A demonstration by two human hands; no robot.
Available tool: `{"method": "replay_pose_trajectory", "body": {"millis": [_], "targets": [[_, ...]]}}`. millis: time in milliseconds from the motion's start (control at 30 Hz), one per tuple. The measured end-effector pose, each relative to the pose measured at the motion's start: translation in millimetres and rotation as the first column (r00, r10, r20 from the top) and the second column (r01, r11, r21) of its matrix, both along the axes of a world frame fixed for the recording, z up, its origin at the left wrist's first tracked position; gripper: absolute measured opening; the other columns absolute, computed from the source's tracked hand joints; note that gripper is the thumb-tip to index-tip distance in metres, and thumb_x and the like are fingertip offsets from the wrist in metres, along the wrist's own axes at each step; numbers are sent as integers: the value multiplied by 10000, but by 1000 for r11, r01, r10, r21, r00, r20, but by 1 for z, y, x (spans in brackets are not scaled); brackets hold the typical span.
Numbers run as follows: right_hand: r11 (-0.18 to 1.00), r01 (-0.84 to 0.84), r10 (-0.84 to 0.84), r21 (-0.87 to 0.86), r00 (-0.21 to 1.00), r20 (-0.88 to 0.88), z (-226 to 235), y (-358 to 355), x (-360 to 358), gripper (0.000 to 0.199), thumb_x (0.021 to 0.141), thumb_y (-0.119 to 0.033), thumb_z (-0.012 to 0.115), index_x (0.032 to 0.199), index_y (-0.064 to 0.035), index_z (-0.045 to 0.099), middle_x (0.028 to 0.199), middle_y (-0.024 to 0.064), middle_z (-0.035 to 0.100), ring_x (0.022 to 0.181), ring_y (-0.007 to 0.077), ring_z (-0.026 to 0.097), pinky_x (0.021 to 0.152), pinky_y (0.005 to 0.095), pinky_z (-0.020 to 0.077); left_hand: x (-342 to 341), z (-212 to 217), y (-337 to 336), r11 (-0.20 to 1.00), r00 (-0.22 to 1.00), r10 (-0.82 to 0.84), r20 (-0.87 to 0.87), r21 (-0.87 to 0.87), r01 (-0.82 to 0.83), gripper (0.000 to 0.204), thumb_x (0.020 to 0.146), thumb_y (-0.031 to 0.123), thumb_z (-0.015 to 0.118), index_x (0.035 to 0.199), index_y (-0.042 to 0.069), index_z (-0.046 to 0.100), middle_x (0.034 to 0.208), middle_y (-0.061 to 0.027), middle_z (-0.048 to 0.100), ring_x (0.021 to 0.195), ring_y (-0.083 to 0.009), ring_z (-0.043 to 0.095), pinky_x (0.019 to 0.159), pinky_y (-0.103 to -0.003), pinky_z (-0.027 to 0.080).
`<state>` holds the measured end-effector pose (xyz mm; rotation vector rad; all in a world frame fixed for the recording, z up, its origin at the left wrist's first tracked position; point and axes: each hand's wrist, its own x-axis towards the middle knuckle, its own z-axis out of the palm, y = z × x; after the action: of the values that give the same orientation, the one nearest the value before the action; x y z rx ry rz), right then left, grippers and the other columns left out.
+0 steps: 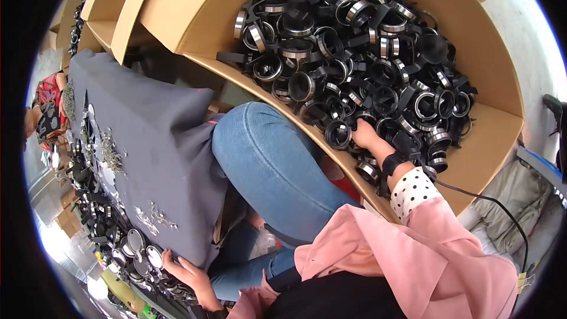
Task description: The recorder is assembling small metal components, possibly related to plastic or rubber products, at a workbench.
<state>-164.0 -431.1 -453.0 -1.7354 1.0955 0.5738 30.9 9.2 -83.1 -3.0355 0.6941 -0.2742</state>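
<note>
My right hand (367,136) reaches into a large cardboard box (502,88), among a heap of black plastic rings (384,74) with silver metal bands. Its fingertips are partly hidden between the rings, so I cannot see whether they grip one. A black band with a cord (496,201) is around that wrist. My left hand (188,274) is low on the left with its fingers stretched out. They lie beside a round silver-rimmed disc part (155,256), at the edge of a pile of similar parts (112,224); whether they touch it is unclear.
A dark grey cloth (147,118) covers the surface on my left, with thin metal scraps (155,217) on it. More cardboard boxes (109,0) stand at the upper left. Another person (50,106) is at the far left. My jeans-clad knee (266,153) is beside the box.
</note>
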Motion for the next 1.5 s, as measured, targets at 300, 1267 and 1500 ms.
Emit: {"method": "replay_pose_trajectory", "body": {"millis": [300, 1267, 1500], "targets": [[652, -358, 432, -669, 900, -61, 122, -35, 9, 138, 733, -79, 579, 852, -16, 606, 899, 97, 540, 839, 299, 587, 705, 424, 486, -2, 3, 1, 1000, 1000, 12, -1, -12, -12, 367, 966, 180, 396, 1212, -92, 428, 1196, -225, 465, 1113, -343, 456, 1005, -423, 327], [417, -654, 790, -631, 604, -104, 122, -131, 2, 136, 759, -94, 630, 884, -51, 665, 987, 124, 496, 933, 292, 550, 750, 386, 512, -2, 1, -4, 994, 999, 39, -16, -106, -40, 372, 924, 194, 421, 1166, -88, 430, 1221, -248, 440, 1148, -379, 420, 1013, -475, 294], [597, -566, 724, -569, 686, 76, 135, -140, -1, 253, 722, -77, 672, 973, -54, 645, 952, 147, 480, 906, 322, 533, 770, 405, 474, 0, 0, -5, 993, 999, 29, -35, -111, -33, 370, 929, 203, 423, 1162, -85, 436, 1219, -246, 443, 1142, -375, 426, 1011, -468, 298]]}}
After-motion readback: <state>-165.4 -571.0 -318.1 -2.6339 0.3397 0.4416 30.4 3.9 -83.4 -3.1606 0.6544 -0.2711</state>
